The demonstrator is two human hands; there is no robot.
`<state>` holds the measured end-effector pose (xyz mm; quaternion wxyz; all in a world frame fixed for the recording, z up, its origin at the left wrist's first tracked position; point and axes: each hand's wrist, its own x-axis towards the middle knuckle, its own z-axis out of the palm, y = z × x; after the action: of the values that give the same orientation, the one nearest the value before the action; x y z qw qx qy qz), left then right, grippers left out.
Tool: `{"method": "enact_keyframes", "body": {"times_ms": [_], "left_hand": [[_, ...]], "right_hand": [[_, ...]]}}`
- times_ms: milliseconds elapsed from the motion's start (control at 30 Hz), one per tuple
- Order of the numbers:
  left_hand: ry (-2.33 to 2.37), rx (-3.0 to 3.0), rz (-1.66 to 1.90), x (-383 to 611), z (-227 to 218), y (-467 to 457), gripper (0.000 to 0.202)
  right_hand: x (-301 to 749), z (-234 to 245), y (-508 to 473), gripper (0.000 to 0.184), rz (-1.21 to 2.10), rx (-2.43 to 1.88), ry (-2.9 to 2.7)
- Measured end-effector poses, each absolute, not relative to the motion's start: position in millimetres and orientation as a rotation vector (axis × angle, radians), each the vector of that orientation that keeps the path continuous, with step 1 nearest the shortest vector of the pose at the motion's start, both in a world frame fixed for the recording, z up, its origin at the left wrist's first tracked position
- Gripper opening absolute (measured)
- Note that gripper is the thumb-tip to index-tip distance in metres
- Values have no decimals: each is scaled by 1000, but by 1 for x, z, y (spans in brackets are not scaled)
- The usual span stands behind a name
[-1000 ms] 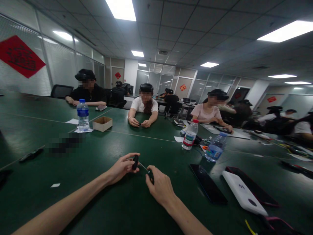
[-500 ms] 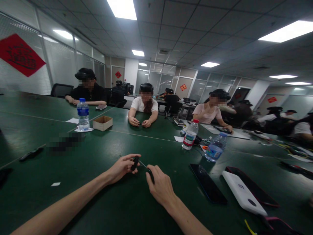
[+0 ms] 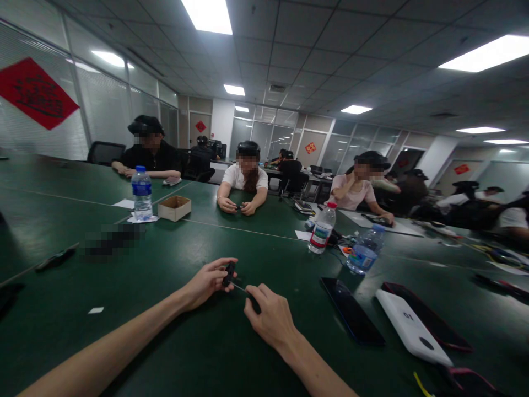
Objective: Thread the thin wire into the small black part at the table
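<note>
My left hand (image 3: 206, 285) pinches a small black block-shaped piece (image 3: 228, 273) between thumb and fingers, above the green table. In my right hand (image 3: 270, 315) is a screwdriver (image 3: 239, 287), its thin metal shaft pointing left and its handle mostly hidden by my fingers. The shaft's tip is at the lower end of the black piece. Whether it touches or sits in a screw, I cannot tell.
Right of my hands lie a dark phone (image 3: 352, 310) and a white power-bank-like device (image 3: 412, 325). Two water bottles (image 3: 322, 229) stand beyond them. An open cardboard box (image 3: 174, 209) and another bottle (image 3: 141, 193) are at the far left. Several people sit around.
The screwdriver's tip has shifted down along the black piece to its lower end, and its shaft lies flatter. The fingers of my right hand have changed their hold slightly.
</note>
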<state>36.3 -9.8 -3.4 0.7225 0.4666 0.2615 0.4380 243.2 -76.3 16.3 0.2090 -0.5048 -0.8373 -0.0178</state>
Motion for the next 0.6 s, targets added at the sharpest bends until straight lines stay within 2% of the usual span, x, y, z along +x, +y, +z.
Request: {"method": "enact_keyframes", "body": {"times_ms": [600], "left_hand": [[618,1183,972,36,-15,-7,47]], "right_hand": [[243,15,-78,32,-125,-1475,-2351]]}}
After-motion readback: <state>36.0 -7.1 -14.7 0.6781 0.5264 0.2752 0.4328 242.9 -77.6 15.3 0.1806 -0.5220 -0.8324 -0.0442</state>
